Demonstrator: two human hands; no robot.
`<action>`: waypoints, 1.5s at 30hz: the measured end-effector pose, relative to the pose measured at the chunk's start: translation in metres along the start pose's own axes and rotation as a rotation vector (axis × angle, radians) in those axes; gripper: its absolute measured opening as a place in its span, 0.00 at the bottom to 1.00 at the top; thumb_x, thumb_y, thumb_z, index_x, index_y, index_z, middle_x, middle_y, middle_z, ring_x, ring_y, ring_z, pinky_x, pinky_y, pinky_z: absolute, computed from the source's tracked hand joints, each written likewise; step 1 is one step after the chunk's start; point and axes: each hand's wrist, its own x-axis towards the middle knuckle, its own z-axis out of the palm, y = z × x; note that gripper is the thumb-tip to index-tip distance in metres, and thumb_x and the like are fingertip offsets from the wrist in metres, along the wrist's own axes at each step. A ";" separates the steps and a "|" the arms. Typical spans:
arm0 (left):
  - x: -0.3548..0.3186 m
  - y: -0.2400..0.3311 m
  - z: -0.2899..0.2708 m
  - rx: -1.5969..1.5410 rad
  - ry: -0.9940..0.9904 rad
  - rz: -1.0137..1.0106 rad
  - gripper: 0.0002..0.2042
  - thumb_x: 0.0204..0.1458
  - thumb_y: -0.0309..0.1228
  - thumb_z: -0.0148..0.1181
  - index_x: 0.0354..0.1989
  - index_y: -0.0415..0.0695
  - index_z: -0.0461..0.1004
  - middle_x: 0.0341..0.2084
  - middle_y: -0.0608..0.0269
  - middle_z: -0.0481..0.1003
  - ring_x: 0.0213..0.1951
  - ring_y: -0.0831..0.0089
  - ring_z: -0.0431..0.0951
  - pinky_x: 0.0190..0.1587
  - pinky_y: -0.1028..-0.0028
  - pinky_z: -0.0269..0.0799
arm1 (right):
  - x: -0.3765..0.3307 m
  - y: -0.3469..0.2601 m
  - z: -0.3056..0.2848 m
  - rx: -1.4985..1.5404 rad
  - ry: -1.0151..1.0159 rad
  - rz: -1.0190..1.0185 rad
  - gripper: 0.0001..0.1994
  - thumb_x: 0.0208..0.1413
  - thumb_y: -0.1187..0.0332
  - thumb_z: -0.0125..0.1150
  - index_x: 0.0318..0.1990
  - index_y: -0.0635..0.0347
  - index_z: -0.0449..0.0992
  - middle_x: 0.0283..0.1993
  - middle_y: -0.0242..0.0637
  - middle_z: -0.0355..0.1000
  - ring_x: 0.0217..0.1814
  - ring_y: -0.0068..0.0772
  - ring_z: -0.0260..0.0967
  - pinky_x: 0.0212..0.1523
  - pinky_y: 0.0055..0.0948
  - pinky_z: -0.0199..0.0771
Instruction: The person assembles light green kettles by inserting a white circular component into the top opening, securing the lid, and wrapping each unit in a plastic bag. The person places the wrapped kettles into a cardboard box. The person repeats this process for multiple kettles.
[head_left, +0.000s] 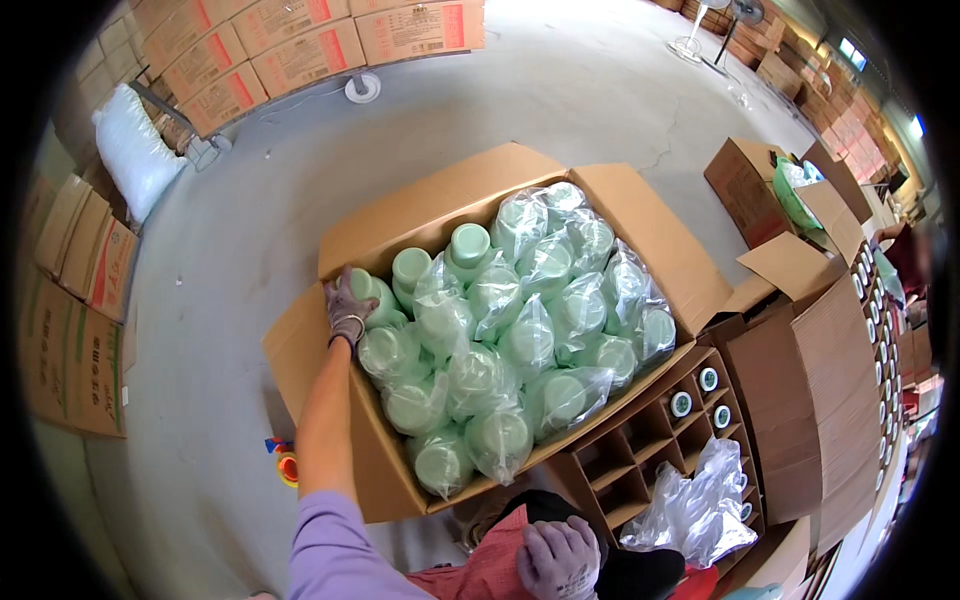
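Left hand (346, 308), gloved, is out at full reach and closed around the top of a pale green cup stack (372, 298) at the near-left corner of the big cardboard box (430, 200); the fingers wrap over the stack's upper end, and that stack sits bare, no wrapper on it, right against the box's left wall. Just to the right of the grip, two more unwrapped green stacks (440, 258) stand with their round bases facing up, touching each other. Beyond those, the whole rest of the box is packed tight with bagged green stacks (530, 330), each in clear crinkled plastic, lying shoulder to shoulder from the far corner down to the near edge. The box's flaps are splayed open on all sides. Well below the grip, close to the body, the right hand (560, 558) in its grey glove rests loosely curled over a dark and red lap, fingers bent, nothing visibly in it. To the right of that hand lies a heap of empty clear bags (690, 510), sitting against a divided carton (650, 440) with cardboard cells, a few of them holding cups seen end-on. Left of the reaching arm, down on the grey concrete floor (230, 260), a tape roll (288, 466) lies beside the box. Further out, stacked sealed cartons (290, 50) line the far side.
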 end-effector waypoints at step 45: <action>-0.554 0.285 -0.198 -0.508 -1.178 1.080 0.18 0.59 0.37 0.59 0.52 0.37 0.72 0.46 0.48 0.75 0.49 0.61 0.76 0.54 0.70 0.68 | -0.242 0.057 -0.059 1.396 1.769 0.707 0.15 0.51 0.76 0.67 0.40 0.59 0.66 0.46 0.36 0.69 0.45 0.26 0.68 0.49 0.26 0.70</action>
